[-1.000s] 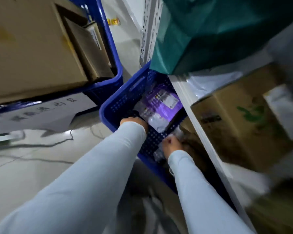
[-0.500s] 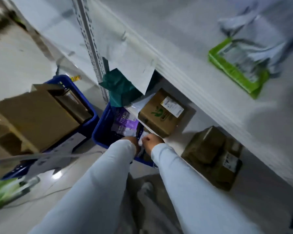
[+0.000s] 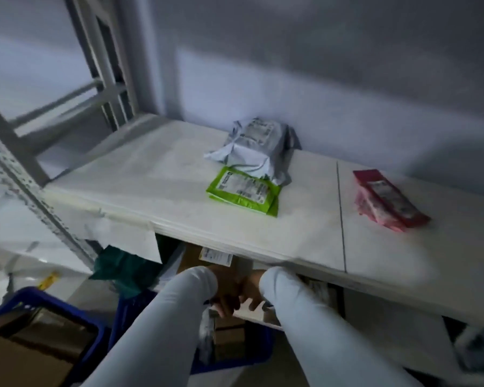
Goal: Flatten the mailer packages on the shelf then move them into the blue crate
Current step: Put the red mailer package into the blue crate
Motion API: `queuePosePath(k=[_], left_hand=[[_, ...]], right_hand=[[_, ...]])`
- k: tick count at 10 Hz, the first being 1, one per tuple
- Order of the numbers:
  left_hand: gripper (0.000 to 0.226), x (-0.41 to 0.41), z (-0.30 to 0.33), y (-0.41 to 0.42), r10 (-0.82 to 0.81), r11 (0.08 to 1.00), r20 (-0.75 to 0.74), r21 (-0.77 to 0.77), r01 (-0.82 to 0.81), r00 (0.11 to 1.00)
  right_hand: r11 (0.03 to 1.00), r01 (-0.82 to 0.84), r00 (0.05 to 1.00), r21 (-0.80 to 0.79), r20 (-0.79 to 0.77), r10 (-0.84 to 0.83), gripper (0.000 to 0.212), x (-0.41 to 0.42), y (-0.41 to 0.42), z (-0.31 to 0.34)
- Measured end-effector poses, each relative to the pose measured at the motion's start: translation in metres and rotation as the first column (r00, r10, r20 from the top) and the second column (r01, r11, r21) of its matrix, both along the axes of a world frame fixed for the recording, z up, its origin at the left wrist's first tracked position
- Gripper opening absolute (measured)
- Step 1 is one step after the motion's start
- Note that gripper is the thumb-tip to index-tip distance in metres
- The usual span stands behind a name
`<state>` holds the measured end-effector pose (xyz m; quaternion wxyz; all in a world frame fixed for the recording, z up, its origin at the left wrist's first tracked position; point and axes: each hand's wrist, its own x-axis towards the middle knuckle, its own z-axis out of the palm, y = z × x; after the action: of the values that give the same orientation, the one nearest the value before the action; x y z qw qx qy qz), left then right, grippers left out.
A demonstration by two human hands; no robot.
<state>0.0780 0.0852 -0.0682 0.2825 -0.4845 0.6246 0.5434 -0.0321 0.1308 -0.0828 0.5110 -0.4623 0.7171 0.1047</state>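
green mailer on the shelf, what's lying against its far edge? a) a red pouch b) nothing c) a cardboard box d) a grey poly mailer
d: the crumpled grey poly mailer sits right behind the green mailer and overlaps its far edge, while the red pouch lies apart to the right on the shelf.

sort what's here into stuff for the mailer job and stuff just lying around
For the job:
grey mailer
green mailer
red mailer
shelf
blue crate

Lying about:
cardboard box in a second crate
teal bag
labelled box under the shelf
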Motion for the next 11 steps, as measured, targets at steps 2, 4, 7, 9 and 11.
queuePosePath(k=[2, 4, 7, 9, 11], left_hand=[[0.039, -0.088, 0.048, -0.012, 0.069, 0.987, -0.062, 0.148, -0.059, 0.996], [0.029, -0.175, 0.094, -0.012, -0.045, 0.999, -0.134, 0.024, 0.049, 0.990], [0.021, -0.299, 0.092, 0.008, 0.298, 0.930, -0.376, -0.093, -0.356, 0.877], [0.021, -0.340, 0.085, 0.009, 0.324, 0.898, -0.399, -0.156, -0.412, 0.858], [0.024, -0.342, 0.080, 0.008, 0.470, 0.831, -0.439, -0.072, -0.551, 0.766]], right_hand=[[0.944, 0.185, 0.961, 0.273, 0.151, -0.232, 0.024, -0.092, -0.007, 0.060], [0.895, 0.446, 0.884, 0.029, 0.145, -0.445, 0.029, -0.175, -0.008, 0.096], [0.713, 0.333, 0.764, -0.617, -0.267, -0.587, 0.036, -0.301, 0.023, 0.113], [0.832, 0.287, 0.694, -0.475, -0.495, -0.523, 0.052, -0.330, 0.038, 0.096], [0.758, 0.230, 0.643, -0.610, -0.490, -0.589, 0.041, -0.344, 0.039, 0.090]])
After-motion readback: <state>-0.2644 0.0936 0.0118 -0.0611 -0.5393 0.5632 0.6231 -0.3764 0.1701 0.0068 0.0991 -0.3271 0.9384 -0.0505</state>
